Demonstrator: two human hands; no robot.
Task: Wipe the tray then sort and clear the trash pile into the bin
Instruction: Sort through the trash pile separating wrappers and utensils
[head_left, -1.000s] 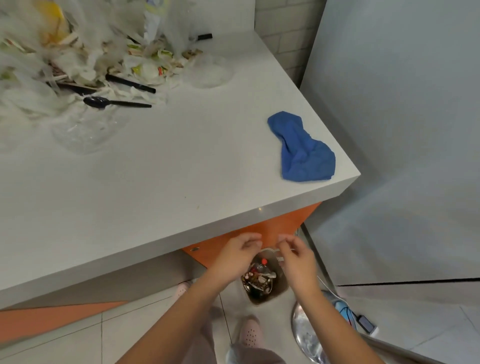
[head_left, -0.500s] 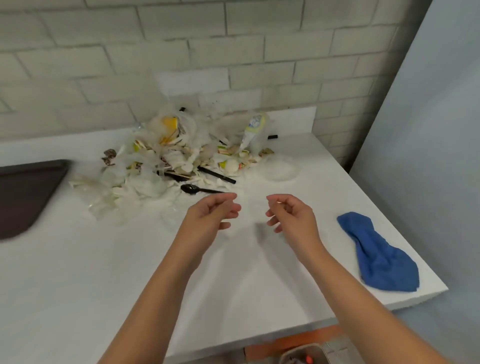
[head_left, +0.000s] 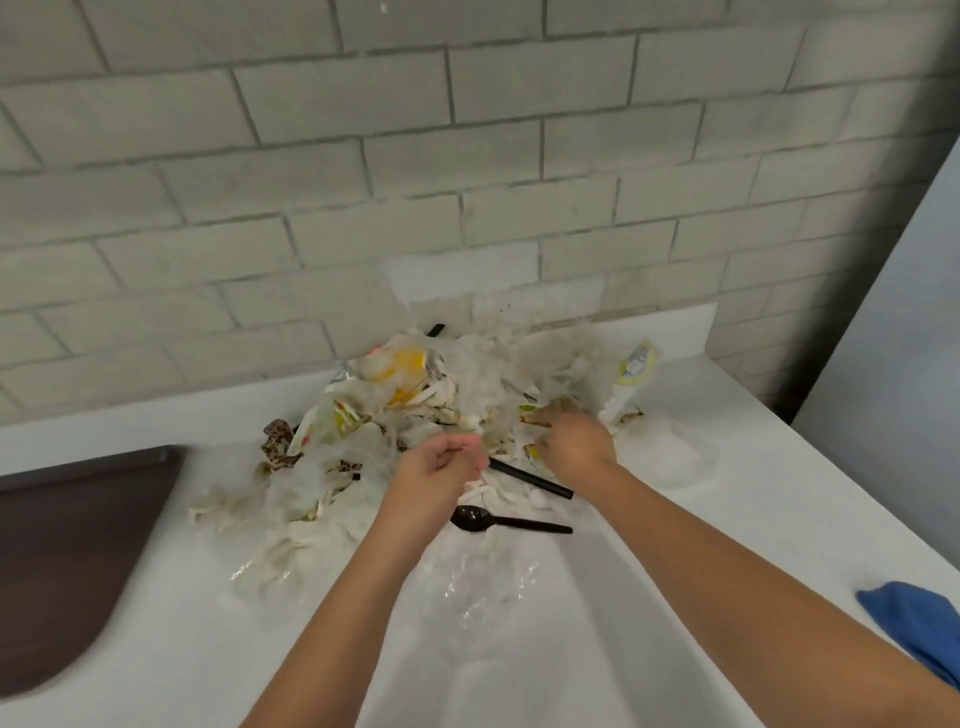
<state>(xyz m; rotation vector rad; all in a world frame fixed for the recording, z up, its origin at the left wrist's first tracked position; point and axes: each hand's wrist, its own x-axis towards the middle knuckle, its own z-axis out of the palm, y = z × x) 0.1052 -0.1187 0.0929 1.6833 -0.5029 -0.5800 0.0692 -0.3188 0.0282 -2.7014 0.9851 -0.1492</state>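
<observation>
Where white counter (head_left: 208, 665) meets brick wall (head_left: 467, 156), pile (head_left: 415, 405) sits rear-centre, tray (head_left: 78, 545) left, cloth (head_left: 919, 623) right. Left hand (head_left: 441, 467) curled at its front; right hand (head_left: 576, 441) blurred, fingers buried. Neither grip can be told.

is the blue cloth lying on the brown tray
No, the blue cloth lies on the white counter at the right, while the tray sits apart at the far left.

A white surface (head_left: 649, 597) carries a trash pile (head_left: 415, 405) at its back, a black plastic spoon (head_left: 498, 522) just before it, a dark brown tray (head_left: 67, 545) at left, and a blue cloth (head_left: 919, 623) at the right edge.
</observation>
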